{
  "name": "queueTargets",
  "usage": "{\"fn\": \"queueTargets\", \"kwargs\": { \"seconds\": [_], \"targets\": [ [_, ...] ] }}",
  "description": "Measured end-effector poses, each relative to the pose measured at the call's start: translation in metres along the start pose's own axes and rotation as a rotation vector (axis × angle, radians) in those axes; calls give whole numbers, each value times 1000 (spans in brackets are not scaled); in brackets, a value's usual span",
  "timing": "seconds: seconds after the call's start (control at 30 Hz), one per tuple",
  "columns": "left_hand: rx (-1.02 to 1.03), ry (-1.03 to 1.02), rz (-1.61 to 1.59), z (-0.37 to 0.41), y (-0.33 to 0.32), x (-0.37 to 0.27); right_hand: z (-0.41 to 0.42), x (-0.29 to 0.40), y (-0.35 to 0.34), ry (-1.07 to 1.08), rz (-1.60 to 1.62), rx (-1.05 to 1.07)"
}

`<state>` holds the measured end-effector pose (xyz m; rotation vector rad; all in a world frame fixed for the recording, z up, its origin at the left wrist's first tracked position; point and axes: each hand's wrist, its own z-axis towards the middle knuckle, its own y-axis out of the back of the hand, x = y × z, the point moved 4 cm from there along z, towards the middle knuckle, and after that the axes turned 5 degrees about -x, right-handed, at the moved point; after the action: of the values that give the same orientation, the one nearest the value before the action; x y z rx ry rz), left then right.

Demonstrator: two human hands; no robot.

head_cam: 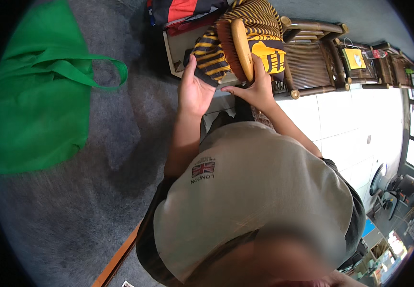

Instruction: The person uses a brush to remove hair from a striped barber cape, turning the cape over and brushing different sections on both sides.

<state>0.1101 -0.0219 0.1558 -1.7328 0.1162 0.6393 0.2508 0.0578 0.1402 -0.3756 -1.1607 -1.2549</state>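
A yellow-and-black striped cloth item point(212, 53) lies bunched before me, over a pale box or drawer. My left hand point(198, 88) is at its lower left edge, thumb raised along the near side and fingers partly hidden behind the cloth. In my right hand point(259, 84) is a wooden-backed brush point(242, 50), its reddish-brown bristles facing left against the stripes. The right thumb stretches out to the left below the brush, and the other fingers are partly hidden behind its wooden back. Yellow printed cloth point(269, 53) shows right of the brush.
Red and dark folded cloth point(183, 12) lies beyond the pale box point(172, 53). Bamboo chairs point(307, 66) line the wall at the right; one bears a yellow item point(354, 59). A green fabric bag point(42, 107) hangs or lies at the left. A fan point(379, 179) stands at far right.
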Motion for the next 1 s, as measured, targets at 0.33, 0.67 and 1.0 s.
{"fn": "queueTargets", "kwargs": {
  "seconds": [0.33, 0.67, 1.0],
  "targets": [
    [161, -7, 152, -81, -58, 0, -50, 46, 41, 39, 245, -122],
    [362, -143, 227, -105, -120, -6, -50, 35, 41, 97, 152, -57],
    [660, -66, -140, -69, -189, 8, -84, -94, 114, -275, 52, 162]
  ]
}}
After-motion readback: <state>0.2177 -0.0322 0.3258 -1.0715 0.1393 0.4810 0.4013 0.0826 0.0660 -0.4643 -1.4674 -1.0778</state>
